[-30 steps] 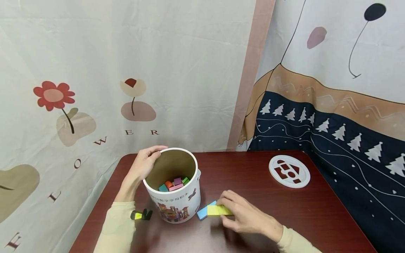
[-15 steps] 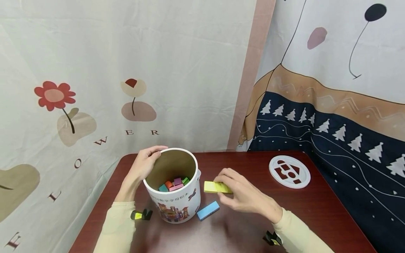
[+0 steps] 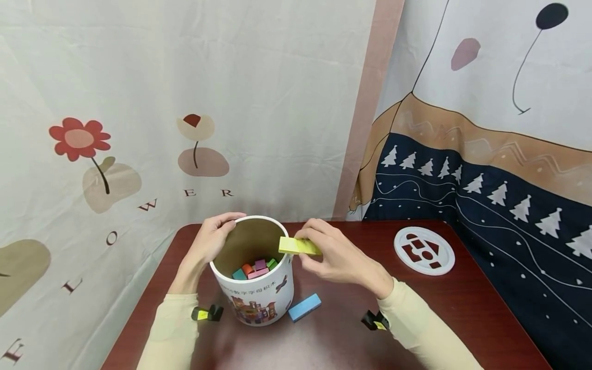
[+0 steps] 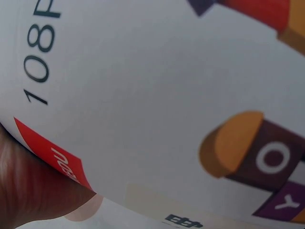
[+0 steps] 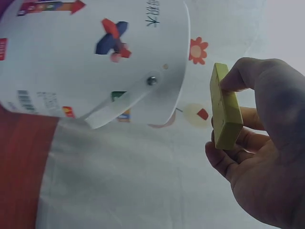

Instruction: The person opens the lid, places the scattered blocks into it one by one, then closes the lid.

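A white bucket (image 3: 265, 303) printed with coloured pictures stands on the table, tipped slightly toward me in the head view. My left hand (image 3: 210, 239) holds its rim at the left back; the left wrist view has part of that hand (image 4: 35, 186) against the bucket's printed wall (image 4: 128, 95). Between thumb and fingers, my right hand (image 3: 335, 252) pinches a yellow block (image 3: 298, 246), whose near end overlaps the bucket's right rim in the head view. The right wrist view shows this yellow block (image 5: 224, 107) held beside the bucket's open end. Several coloured blocks (image 3: 257, 269) lie inside the bucket.
A blue block (image 3: 304, 308) lies on the dark red table (image 3: 462, 318), just right of the bucket's base. A white round plate with cut-out shapes (image 3: 444, 257) is at the back right. The bucket's white handle (image 5: 119, 105) hangs on its side. Printed cloth (image 3: 277, 103) hangs behind the table.
My right hand has lifted the yellow block off the blue block and carried it up and left to the bucket's rim. The left hand and bucket have stayed put.
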Available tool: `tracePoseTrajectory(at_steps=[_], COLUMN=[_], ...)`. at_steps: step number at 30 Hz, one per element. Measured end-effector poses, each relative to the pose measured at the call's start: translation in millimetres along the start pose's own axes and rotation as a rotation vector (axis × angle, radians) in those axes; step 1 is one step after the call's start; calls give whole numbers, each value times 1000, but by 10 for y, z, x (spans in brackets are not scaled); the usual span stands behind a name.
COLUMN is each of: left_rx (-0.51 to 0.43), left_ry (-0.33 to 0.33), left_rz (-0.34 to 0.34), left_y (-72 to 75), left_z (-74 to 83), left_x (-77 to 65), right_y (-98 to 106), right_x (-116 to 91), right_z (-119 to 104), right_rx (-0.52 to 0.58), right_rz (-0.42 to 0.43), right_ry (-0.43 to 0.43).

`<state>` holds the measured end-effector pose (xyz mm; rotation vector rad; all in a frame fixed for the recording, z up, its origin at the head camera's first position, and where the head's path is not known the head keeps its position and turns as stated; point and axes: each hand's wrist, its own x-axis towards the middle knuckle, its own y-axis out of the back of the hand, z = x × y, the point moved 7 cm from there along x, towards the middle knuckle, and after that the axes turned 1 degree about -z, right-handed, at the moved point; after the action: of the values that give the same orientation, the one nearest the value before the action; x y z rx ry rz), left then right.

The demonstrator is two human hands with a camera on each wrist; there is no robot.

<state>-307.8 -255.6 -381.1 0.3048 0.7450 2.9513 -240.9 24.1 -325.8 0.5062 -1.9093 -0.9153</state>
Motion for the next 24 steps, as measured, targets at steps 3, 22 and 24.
tracePoseTrajectory(at_steps=[3,22,24], left_rx=[3,-1,-3], left_ry=[-1,-7,-8], left_rz=[4,-10,-12], left_y=[3,1,1], left_z=[3,-22,-21], left_x=[2,21,21], right_y=[-8,-375,-423], right_x=[136,718,752], right_z=[-36,-193,-212], right_rx=[-7,-26,-38], right_rz=[-1,-123,-143], right_ry=[18,108,121])
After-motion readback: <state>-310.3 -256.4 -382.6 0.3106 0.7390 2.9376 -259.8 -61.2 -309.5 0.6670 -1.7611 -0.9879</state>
